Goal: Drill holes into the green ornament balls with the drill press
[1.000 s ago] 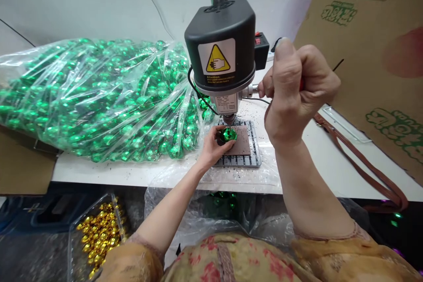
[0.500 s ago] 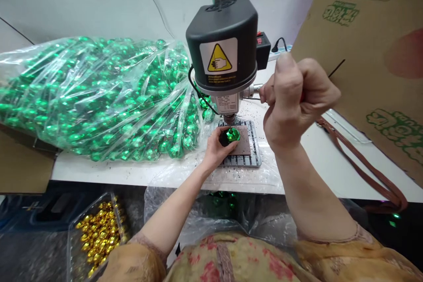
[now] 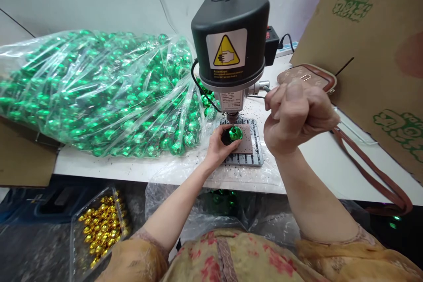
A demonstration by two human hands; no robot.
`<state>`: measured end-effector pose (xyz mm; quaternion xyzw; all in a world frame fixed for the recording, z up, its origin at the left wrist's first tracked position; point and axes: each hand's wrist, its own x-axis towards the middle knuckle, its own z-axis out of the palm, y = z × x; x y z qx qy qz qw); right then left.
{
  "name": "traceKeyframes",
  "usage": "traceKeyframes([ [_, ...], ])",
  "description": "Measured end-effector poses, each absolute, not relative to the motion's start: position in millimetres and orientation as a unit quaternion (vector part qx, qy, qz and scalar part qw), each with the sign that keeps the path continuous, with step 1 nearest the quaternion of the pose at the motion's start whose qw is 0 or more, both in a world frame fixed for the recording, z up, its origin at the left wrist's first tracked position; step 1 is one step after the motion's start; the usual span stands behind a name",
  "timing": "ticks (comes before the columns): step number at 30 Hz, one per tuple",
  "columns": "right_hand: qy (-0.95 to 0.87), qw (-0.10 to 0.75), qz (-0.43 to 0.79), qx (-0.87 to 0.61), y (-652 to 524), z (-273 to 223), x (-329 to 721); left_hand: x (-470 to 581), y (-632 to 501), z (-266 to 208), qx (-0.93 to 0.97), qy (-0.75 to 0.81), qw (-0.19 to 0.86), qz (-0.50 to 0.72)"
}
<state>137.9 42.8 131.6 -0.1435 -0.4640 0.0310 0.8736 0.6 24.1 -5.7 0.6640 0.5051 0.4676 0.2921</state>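
A faceted green ball (image 3: 235, 133) sits under the chuck (image 3: 232, 117) of a black-headed bench drill press (image 3: 230, 39). My left hand (image 3: 222, 144) grips the ball from its left side, thumb in front and fingers behind, over a brownish square pad (image 3: 245, 140) on the slotted metal base (image 3: 258, 158). To the right of the press, my right hand (image 3: 297, 112) is closed in a fist around the feed lever (image 3: 265, 88), whose grip is mostly hidden by the fingers. Whether the drill bit touches the ball cannot be made out clearly.
On the left a clear plastic bag (image 3: 109, 97) bulges with green balls. Below it a clear bin (image 3: 74, 246) holds small gold balls (image 3: 102, 229). A brown purse (image 3: 307, 75) and a cardboard box (image 3: 373, 44) stand at right. Dark shavings dot the white table (image 3: 99, 166).
My right fist has come down with the lever, uncovering the purse behind it. My left hand stays on the green ball under the chuck. The view has shifted slightly.
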Motion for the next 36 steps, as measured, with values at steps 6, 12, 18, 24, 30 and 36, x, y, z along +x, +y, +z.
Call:
traceKeyframes([
  [6, -0.469, 0.87, 0.021, -0.153, 41, 125, 140, 1, 24, -7, 0.657, 0.504, 0.3, 0.474],
  [12, -0.491, 0.859, 0.0, -0.146, 40, 120, 141, 1, 24, -7, 0.655, 0.497, 0.301, 0.483],
  [18, -0.507, 0.855, -0.01, -0.109, 43, 116, 144, 2, 24, -8, 0.652, 0.498, 0.301, 0.487],
  [24, -0.54, 0.836, -0.015, -0.098, 40, 108, 147, 3, 24, -12, 0.644, 0.497, 0.313, 0.491],
  [30, -0.463, 0.867, 0.044, -0.18, 44, 149, 141, 8, 24, -13, 0.63, 0.517, 0.299, 0.497],
  [36, -0.481, 0.826, 0.109, -0.273, 43, 180, 143, 1, -16, 9, 0.661, 0.53, 0.225, 0.481],
])
